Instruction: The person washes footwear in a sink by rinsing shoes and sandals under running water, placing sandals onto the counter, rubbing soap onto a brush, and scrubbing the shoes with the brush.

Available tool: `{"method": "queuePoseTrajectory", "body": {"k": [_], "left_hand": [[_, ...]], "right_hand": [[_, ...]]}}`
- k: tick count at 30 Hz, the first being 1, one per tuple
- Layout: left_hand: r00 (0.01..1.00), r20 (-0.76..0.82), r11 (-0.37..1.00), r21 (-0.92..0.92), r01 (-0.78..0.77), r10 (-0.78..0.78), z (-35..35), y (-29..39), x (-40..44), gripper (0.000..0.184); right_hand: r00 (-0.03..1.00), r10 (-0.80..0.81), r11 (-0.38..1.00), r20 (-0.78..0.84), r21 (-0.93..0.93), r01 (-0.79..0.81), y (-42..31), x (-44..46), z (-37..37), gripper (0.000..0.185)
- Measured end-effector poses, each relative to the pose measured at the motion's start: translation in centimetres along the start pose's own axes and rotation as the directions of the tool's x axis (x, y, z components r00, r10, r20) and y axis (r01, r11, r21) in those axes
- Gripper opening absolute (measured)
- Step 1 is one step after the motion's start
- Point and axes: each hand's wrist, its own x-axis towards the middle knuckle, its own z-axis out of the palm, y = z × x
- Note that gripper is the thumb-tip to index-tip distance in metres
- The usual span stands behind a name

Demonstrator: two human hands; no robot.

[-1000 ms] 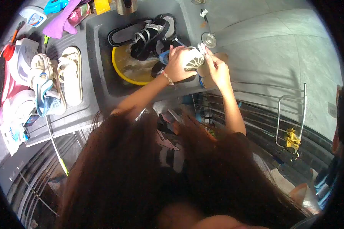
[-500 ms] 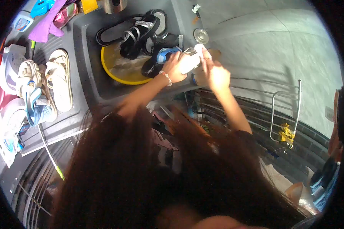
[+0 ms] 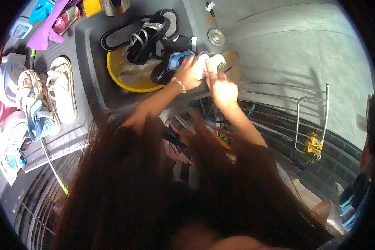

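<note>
Dark hair [image 3: 129, 179] hangs closest, forearms out past it. Left hand [image 3: 189, 76], beaded bracelet [image 3: 180, 85] at the wrist: fingers wrapped round a white item [image 3: 219, 62], glare washing out its detail. Right hand [image 3: 223, 88]: index finger laid against that same item, others curled; can't tell from here if they grip anything. White item is up over the sink's right edge. Tan soles [image 3: 233, 73] just beside it, further right. Off left, on the tabletop [image 3: 80, 143]: white sandal [image 3: 62, 96], blue sandal [image 3: 36, 121] next to it. In the sink [image 3: 86, 54]: yellow basin [image 3: 113, 75], blue strap [image 3: 180, 59] near the left hand, black sandals [image 3: 139, 49] with silver straps overlapping toward the far side. Farther back: metal disc [image 3: 216, 36] right of the sink, purple glove [image 3: 46, 39] far left, grey tiles [image 3: 287, 50] right.
</note>
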Motion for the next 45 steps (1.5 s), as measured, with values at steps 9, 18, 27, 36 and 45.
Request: {"method": "queuePoseTrajectory", "body": {"k": [9, 18, 27, 36, 45], "left_hand": [[0.995, -0.094, 0.998, -0.060, 0.011, -0.017, -0.4, -0.3, 0.5, 0.069], [0.999, -0.024, 0.996, -0.080, 0.028, -0.030, -1.6, -1.1, -1.4, 0.065], [0.999, -0.035, 0.995, -0.100, 0.001, -0.004, -3.4, -2.4, -3.4, 0.069], [0.963, -0.136, 0.953, -0.228, 0.198, -0.233, -11.0, -5.3, -8.0, 0.075], [0.897, 0.011, 0.792, -0.465, 0.395, -0.441, -15.2, -6.7, -11.0, 0.072]], "right_hand": [[1.000, 0.002, 0.998, -0.004, 0.055, -0.002, 0.5, -1.2, 2.4, 0.043], [0.942, 0.185, 0.928, 0.281, 0.266, -0.261, 2.3, 2.1, 0.1, 0.037], [0.817, 0.143, 0.718, 0.558, 0.510, -0.474, 3.4, 1.6, 2.0, 0.034], [0.870, 0.086, 0.339, 0.486, 0.806, -0.485, -6.0, 2.5, 1.4, 0.036], [0.929, -0.108, 0.462, 0.354, 0.845, -0.269, -11.8, 4.4, 1.6, 0.035]]}}
